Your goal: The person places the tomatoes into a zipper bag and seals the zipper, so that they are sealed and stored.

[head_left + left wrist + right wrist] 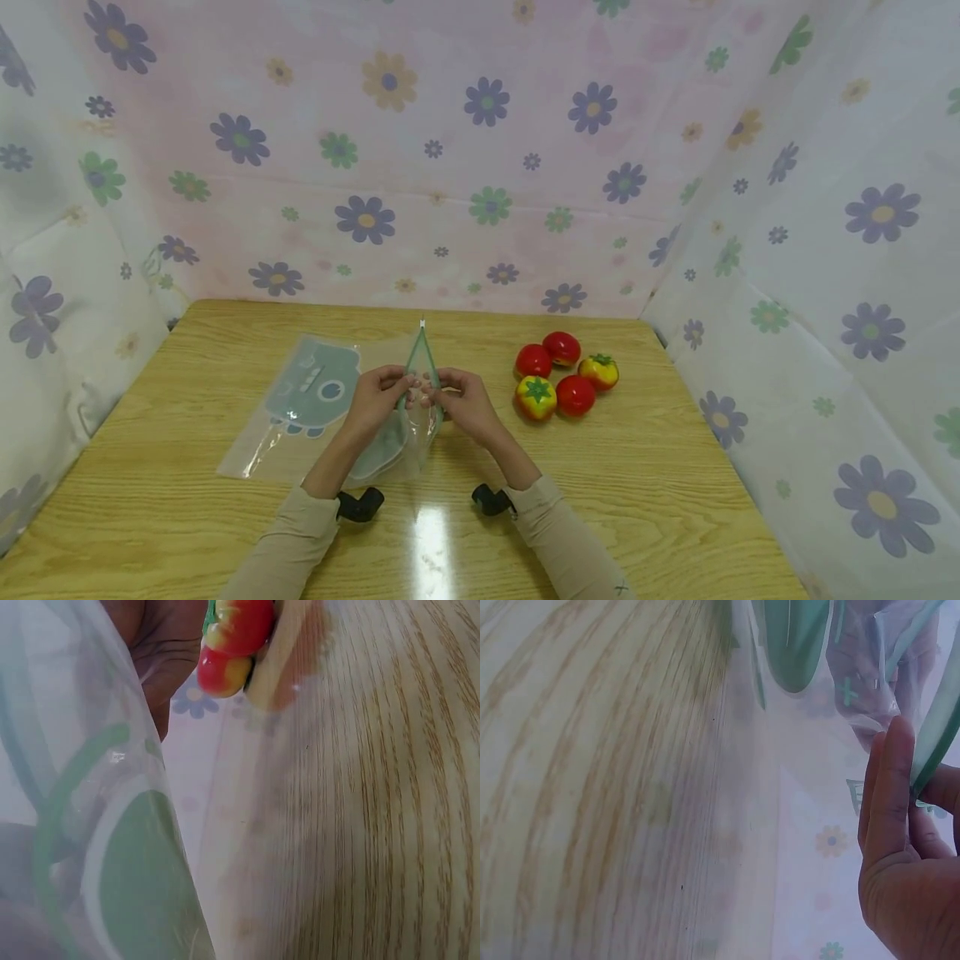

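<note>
A clear plastic zip bag [300, 392] with a blue-green cartoon print lies across the table, its green-edged mouth [413, 353] raised and spread apart. My left hand [375, 404] pinches one side of that mouth between thumb and fingers. On the opposite side, my right hand [467, 404] pinches the other green edge, also seen in the right wrist view as a green strip [939, 739] between thumb and fingers. A white slider [422, 323] sits at the far end of the mouth. In the left wrist view the film [142, 870] hides most of the near hand.
Several shiny tomatoes stand grouped on the wooden table [637, 500] right of my right hand: plain red ones [575, 396] and yellow-red ones [536, 398] with green tops. Flower-patterned cloth [427, 192] walls the back and both sides. A black camera [491, 500] hangs at each wrist.
</note>
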Available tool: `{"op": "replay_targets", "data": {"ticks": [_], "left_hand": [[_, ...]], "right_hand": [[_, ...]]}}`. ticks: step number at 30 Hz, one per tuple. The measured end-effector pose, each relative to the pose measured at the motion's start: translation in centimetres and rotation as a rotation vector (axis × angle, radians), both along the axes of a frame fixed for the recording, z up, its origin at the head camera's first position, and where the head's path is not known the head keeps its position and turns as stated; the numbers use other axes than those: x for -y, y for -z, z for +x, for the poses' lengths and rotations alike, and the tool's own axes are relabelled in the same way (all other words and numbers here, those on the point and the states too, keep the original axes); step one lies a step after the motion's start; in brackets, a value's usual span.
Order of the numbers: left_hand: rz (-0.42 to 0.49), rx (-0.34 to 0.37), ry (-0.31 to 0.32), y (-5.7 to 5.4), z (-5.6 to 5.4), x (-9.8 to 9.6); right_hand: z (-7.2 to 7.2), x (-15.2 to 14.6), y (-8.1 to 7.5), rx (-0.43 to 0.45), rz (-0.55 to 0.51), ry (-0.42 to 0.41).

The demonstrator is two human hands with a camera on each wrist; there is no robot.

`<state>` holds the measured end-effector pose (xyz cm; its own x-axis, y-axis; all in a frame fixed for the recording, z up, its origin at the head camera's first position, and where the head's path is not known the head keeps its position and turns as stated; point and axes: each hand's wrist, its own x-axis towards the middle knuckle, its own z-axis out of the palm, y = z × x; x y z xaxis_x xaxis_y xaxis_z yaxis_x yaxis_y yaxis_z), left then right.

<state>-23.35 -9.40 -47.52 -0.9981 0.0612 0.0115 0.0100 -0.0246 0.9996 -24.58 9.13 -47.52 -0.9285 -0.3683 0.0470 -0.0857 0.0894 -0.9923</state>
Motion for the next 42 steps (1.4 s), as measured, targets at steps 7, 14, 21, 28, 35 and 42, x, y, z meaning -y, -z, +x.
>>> {"op": "replay_targets", "data": {"ticks": [7, 14, 21, 28, 35, 42], "left_hand": [[0.026, -0.008, -0.006, -0.1, -0.1, 0.0], [0.020, 0.010, -0.010, -0.1, 0.0, 0.1], [0.046, 0.004, -0.006, -0.5, 0.2, 0.2], [0.042, 0.006, -0.014, -0.7, 0.4, 0.1], [0.041, 0.016, -0.024, -0.8, 0.6, 0.2], [0.065, 0.000, -0.029, -1.1, 0.6, 0.0]], "right_hand": [[0.0, 0.1, -0.1, -0.012, -0.032, 0.013], [-0.1, 0.2, 0.4, -0.022, -0.030, 0.035], [0.0, 0.2, 0.1, -0.018, -0.046, 0.027], [0.2, 0.1, 0.0, -0.027, -0.032, 0.035], [0.3, 0.0, 0.1, -0.051, -0.035, 0.039], [0.5, -0.1, -0.1, -0.061, -0.047, 0.042]]}}
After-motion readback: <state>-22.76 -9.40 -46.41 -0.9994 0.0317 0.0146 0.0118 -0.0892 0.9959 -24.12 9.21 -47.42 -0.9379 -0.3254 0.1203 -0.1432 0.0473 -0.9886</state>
